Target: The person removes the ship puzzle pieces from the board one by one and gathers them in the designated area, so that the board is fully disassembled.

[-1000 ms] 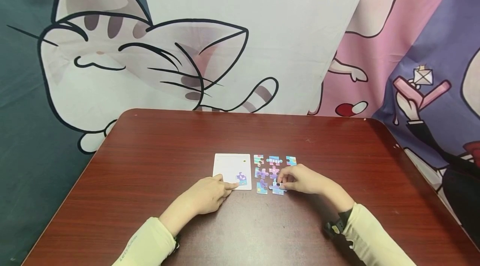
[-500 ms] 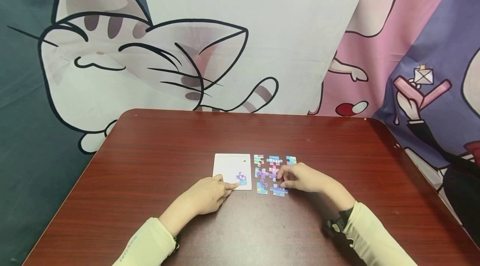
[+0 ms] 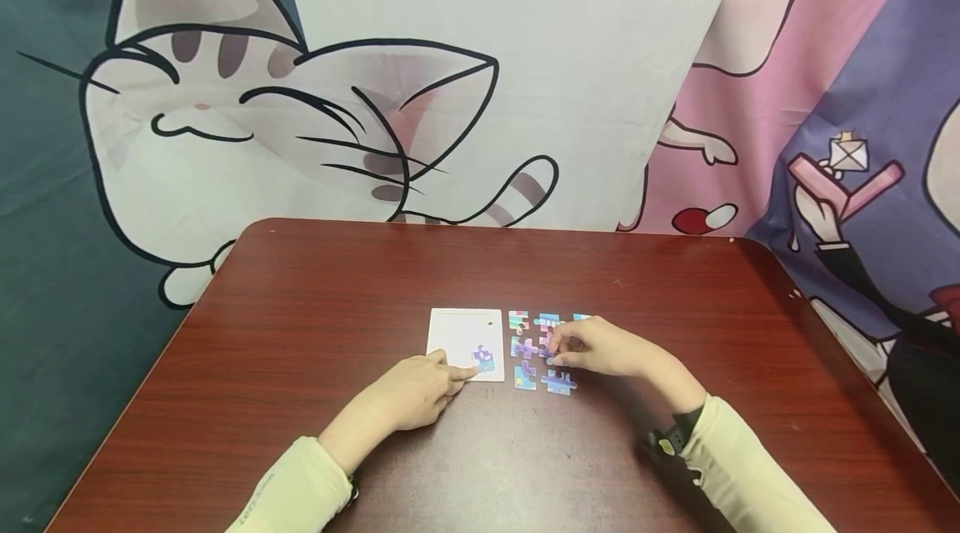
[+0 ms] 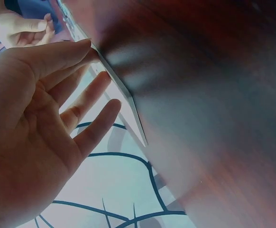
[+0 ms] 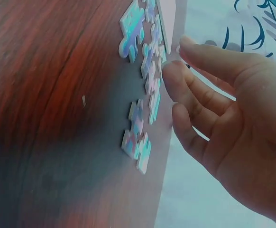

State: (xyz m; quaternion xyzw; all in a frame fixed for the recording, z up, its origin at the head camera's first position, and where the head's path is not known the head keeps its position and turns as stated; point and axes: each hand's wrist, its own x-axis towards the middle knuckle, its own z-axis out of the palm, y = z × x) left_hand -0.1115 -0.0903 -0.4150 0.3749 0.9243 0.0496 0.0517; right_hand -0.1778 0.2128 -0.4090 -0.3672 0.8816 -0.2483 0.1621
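Note:
In the head view a white square puzzle board (image 3: 457, 333) lies on the table, with joined purple and blue jigsaw pieces (image 3: 483, 359) in its lower right corner. My left hand (image 3: 420, 389) rests at the board's near edge, its index finger stretched onto that corner. To the right of the board are several loose jigsaw pieces (image 3: 524, 378). Over their right column hovers my right hand (image 3: 603, 347), partly hiding some of them. In the right wrist view its thumb and loosely bent fingers (image 5: 176, 78) stand apart, and no piece shows between them.
A brown wooden table (image 3: 337, 283) carries the board and pieces. One blue-purple piece (image 3: 558, 383) lies nearest the front edge of the group. Behind the table hangs a cartoon cat backdrop (image 3: 225, 174).
The bottom middle piece has slid slightly towards me and turned. My right hand has left it and moved a little away from me and left. My left hand stays put.

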